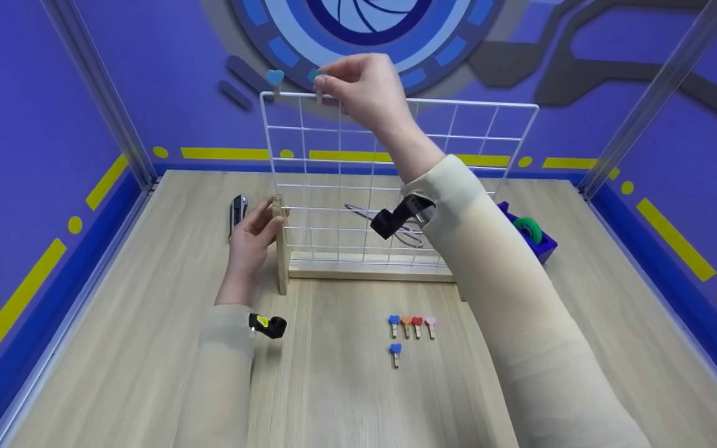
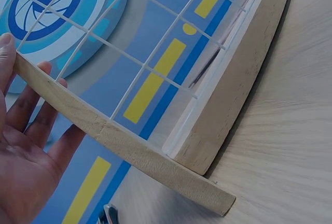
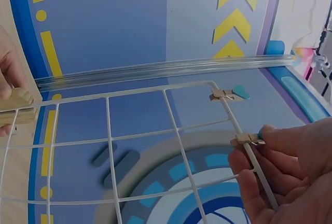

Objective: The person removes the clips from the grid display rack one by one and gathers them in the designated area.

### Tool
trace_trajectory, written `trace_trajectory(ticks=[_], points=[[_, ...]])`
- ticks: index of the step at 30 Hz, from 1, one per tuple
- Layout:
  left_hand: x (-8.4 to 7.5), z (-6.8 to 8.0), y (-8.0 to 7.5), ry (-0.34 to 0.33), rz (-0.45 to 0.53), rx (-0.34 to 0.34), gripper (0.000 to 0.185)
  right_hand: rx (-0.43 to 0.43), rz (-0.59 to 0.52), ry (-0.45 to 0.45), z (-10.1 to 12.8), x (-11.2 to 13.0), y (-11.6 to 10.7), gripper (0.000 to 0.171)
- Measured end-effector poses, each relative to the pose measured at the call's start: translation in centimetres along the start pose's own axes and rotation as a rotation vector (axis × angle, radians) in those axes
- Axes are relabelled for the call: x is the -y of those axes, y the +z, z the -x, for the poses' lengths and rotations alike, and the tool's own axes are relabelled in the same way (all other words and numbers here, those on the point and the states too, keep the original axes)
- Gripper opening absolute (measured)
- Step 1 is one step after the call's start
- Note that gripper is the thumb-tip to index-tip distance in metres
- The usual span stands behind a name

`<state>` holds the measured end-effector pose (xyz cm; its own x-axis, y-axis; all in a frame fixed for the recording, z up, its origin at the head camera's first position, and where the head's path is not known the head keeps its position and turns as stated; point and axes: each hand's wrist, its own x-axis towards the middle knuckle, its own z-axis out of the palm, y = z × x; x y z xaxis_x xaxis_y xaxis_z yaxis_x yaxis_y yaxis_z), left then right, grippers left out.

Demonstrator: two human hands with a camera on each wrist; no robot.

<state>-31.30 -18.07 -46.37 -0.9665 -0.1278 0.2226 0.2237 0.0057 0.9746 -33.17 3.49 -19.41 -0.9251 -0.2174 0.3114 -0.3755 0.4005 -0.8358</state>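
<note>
A white wire grid [image 1: 396, 155] stands in a wooden frame [image 1: 365, 272] on the table. My right hand [image 1: 327, 78] is up at the grid's top wire and pinches a small wooden clip with a teal heart [image 3: 246, 139], which sits on that wire. A second heart clip [image 1: 276, 79] is clipped on the same wire near the left corner [image 3: 228, 94]. My left hand [image 1: 256, 230] grips the frame's left wooden post [image 1: 281, 249], thumb in front and fingers behind [image 2: 21, 130].
Several heart clips [image 1: 411, 325] lie in a row on the table in front of the frame, with a blue one [image 1: 396, 352] below them. A black tool [image 1: 237, 211] lies left of the frame, scissors [image 1: 383, 224] behind the grid, and a blue tape dispenser [image 1: 533, 233] at the right.
</note>
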Motion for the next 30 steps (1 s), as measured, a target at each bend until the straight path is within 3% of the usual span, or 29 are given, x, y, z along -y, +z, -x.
trace_trajectory(ticks=[11, 22, 30], points=[[0.2, -0.1, 0.0, 0.008, -0.015, -0.005, 0.056, -0.044, -0.091, -0.061, -0.1, -0.7, 0.5, 0.017], [-0.1, -0.1, 0.2, -0.023, 0.001, -0.016, 0.055, -0.104, -0.097, -0.107, 0.1, -1.1, 0.4, 0.015], [0.1, -0.1, 0.1, -0.030, 0.005, -0.016, 0.055, -0.072, -0.215, -0.134, 0.1, -1.5, 0.1, 0.016]])
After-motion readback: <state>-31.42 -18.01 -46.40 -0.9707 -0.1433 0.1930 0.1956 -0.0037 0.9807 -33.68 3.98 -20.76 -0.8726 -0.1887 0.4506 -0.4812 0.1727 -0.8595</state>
